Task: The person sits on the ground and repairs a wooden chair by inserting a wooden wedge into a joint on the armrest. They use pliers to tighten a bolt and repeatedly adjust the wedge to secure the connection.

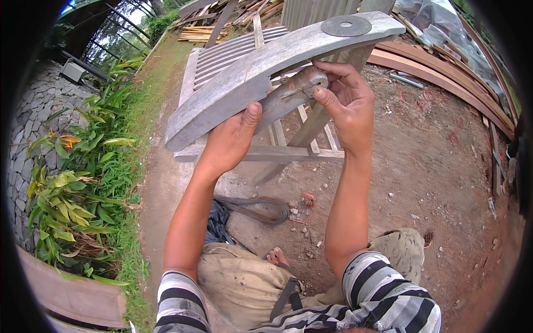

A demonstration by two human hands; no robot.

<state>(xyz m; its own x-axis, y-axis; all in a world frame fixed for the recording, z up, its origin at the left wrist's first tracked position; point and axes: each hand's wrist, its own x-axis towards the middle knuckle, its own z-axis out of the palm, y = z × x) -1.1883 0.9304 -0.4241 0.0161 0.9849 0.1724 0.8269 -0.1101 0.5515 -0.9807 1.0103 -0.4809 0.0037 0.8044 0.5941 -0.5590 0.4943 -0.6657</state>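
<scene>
A weathered grey wooden piece (286, 99) with a rough, brownish notched end lies under a long curved armrest (239, 77). Whether the two are joined, I cannot tell. My left hand (232, 136) is closed round the piece's lower part, its thumb on the near side and its other fingers mostly hidden behind. At the notched end, my right hand (350, 102) grips with thumb and forefinger on either side; its remaining fingers curl loosely. On the armrest's far right end rests a flat grey disc (346, 25) with a centre hole.
A slatted wooden bench (236, 53) stands behind the armrest. Reddish planks (444, 77) and plastic sheeting (444, 28) lie at right, with scrap wood (250, 16) farther back. A black bag (217, 222) and coiled dark strands (258, 210) rest on the dirt. Plants (78, 200) line the left.
</scene>
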